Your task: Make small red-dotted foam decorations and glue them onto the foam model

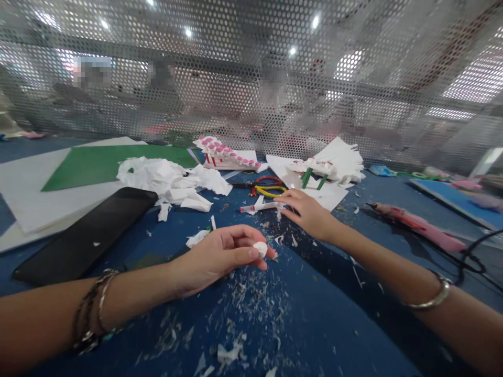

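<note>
My left hand [231,248] pinches a small white round piece [260,249] between thumb and fingertips, above the blue table. Just beyond it and to the right, my right hand [308,213] reaches out with its fingers bent and apart. Its fingertips are at the right end of a slim pen-like white stick with a pink-red end [248,208]; I cannot tell whether they touch it. Behind that stick lie scissors or pliers with yellow handles [270,191]. Crumpled white paper [153,178] sits beyond my left hand.
A black phone-like slab [90,230] and green sheet [94,167] lie left. At the back stand white paper pieces with pink dots [223,152]. A pink-handled corded tool [428,228] lies right. Paper scraps [231,353] litter the blue table [334,314]; perforated metal [231,94] rises behind.
</note>
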A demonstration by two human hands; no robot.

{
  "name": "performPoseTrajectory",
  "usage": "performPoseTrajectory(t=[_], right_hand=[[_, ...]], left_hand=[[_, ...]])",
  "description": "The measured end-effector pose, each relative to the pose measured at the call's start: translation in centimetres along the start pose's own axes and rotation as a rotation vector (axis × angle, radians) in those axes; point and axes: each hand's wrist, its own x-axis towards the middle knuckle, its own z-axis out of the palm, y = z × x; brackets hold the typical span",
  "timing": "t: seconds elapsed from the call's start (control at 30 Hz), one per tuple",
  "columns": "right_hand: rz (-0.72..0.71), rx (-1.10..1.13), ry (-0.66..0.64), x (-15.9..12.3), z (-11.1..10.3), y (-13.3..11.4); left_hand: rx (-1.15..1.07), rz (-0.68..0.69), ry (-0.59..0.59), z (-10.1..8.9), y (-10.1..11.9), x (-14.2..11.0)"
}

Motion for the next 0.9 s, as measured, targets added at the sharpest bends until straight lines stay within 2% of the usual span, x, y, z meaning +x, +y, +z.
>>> performPoseTrajectory(t=[0.1, 0.2, 0.37, 0.47, 0.6, 0.67, 0.77, 0.9], right_hand=[[-0.028, -0.087, -0.058, 0.5, 1.3, -0.1], [0.013, -0.188, -0.084, 1.0, 1.7, -1.1], [0.083, -0.217, -0.056, 1.3, 0.6, -1.9], [0.131, -0.212, 0.030, 1.0, -0.9, -1.5], [0.075, -0.047, 0.267, 0.3, -3.2, -1.4], [0.100, 0.087, 0.349, -0.3, -4.1, -2.1], [0.136, 0.345, 0.287, -1.5, -4.9, -3.6], [0.145, 0.444, 0.186, -2.7, -4.7, -4.5]], left_hand=[[0.005, 0.003, 0.019, -0.1, -0.1, 0.1], [-0.038, 0.011, 0.014, -0.1, -0.1, 0.2], [-0.096, 0.000, 0.015, -0.1, -0.2, 0.2], [-0.116, 0.000, 0.012, -0.1, -0.2, 0.2], [-0.155, 0.001, 0.038, -0.2, -0.2, 0.2], [-0.180, 0.007, 0.042, -0.3, -0.1, 0.2], [-0.207, 0.001, 0.047, -0.3, -0.1, 0.3], [-0.215, -0.015, 0.093, -0.3, -0.1, 0.4]])
